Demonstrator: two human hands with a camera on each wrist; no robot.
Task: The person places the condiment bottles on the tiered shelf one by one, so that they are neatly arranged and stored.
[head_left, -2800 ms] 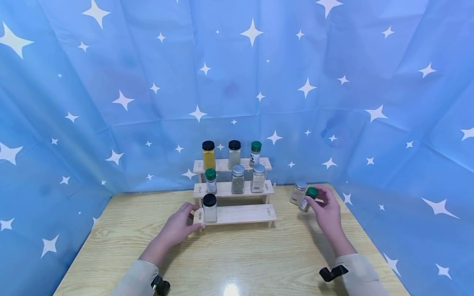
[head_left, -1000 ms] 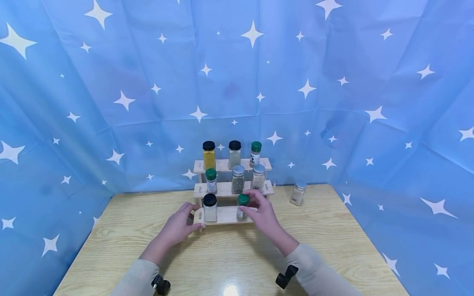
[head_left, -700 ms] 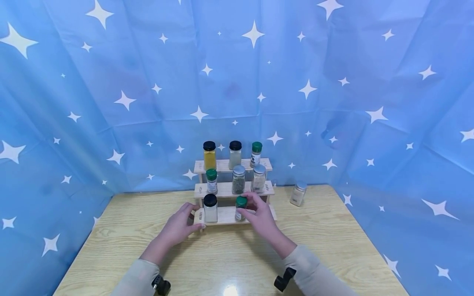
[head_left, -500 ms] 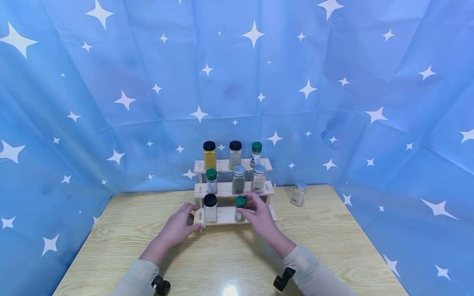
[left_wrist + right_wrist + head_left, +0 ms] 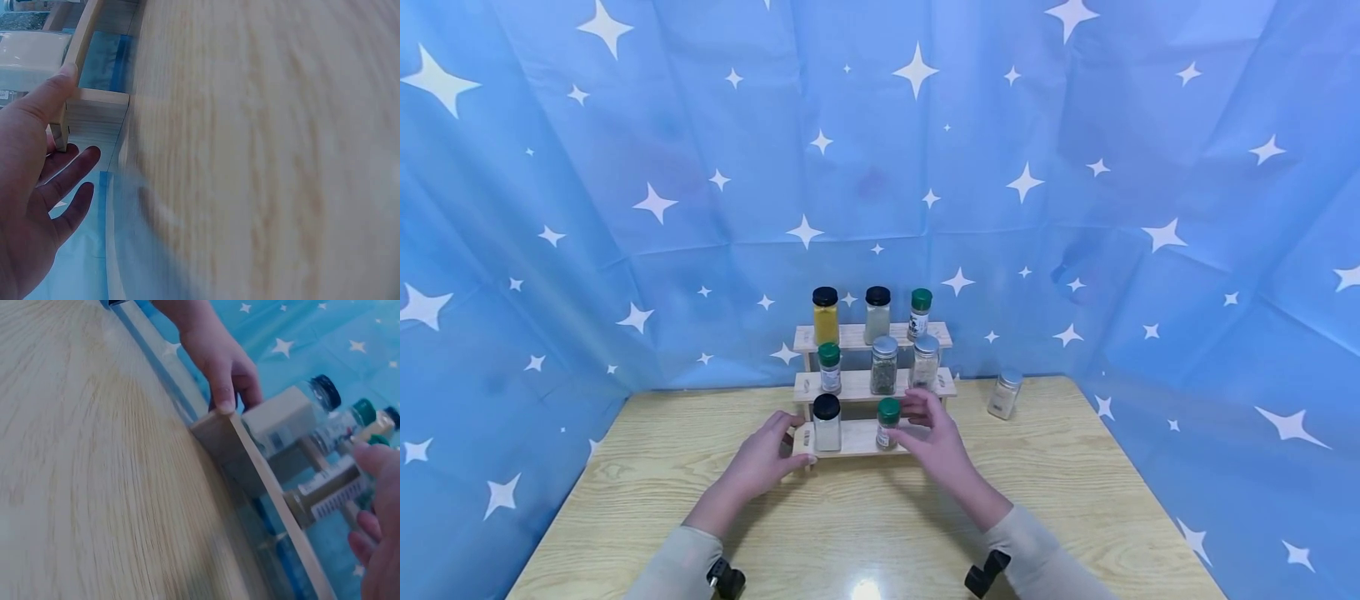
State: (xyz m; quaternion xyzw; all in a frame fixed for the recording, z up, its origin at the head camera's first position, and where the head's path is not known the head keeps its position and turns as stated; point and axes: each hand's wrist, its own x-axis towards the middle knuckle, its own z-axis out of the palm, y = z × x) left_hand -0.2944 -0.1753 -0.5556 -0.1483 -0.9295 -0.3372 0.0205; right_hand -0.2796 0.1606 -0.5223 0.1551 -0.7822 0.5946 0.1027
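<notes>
At the front left end of the wooden spice rack (image 5: 917, 381), my left hand (image 5: 762, 458) grips the bottom step, its thumb on the front edge and fingers behind. On that step a white-filled spice jar with a black lid (image 5: 827, 423) stands beside this hand. A green-capped spice jar (image 5: 887, 425) stands upright on the same step, further right. My right hand (image 5: 942, 442) is just right of it, fingers spread away from the glass and thumb tip near the jar. In the right wrist view the jar's barcode label shows below its green cap.
Several more spice jars fill the upper steps, among them a yellow one (image 5: 825, 318) and a silver-lidded one with green herbs (image 5: 883, 367). Another silver-lidded jar (image 5: 1004, 396) stands on the table (image 5: 850, 517) to the right. A blue starry curtain (image 5: 880, 167) hangs behind.
My right hand brought the green-capped jar from the table at right to the bottom step, then loosened its fingers and drew slightly right. My left hand stayed on the rack.
</notes>
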